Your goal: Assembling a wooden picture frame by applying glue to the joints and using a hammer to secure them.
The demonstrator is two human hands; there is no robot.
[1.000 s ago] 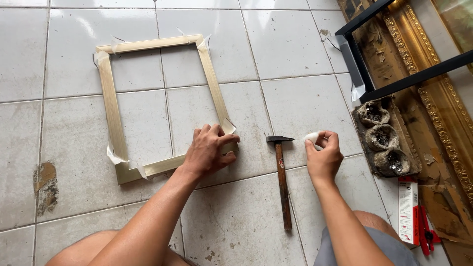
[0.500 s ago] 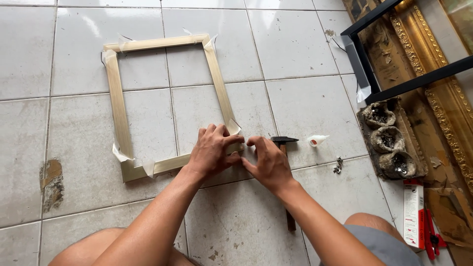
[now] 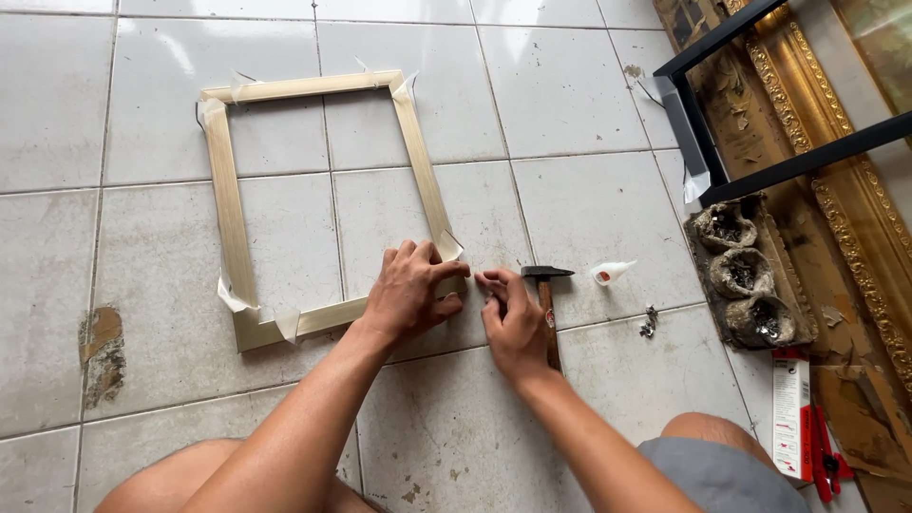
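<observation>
Left hand [image 3: 410, 296] clamps down on the frame [image 3: 231, 214] at its five o'clock corner on the floor [image 3: 589, 190], right hand [image 3: 513, 318] pinching fingertips beside that corner, hammer [image 3: 547, 309] just at three o'clock.

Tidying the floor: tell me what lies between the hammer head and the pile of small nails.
In the head view, a small white glue bottle lies between the hammer and nails.
</observation>
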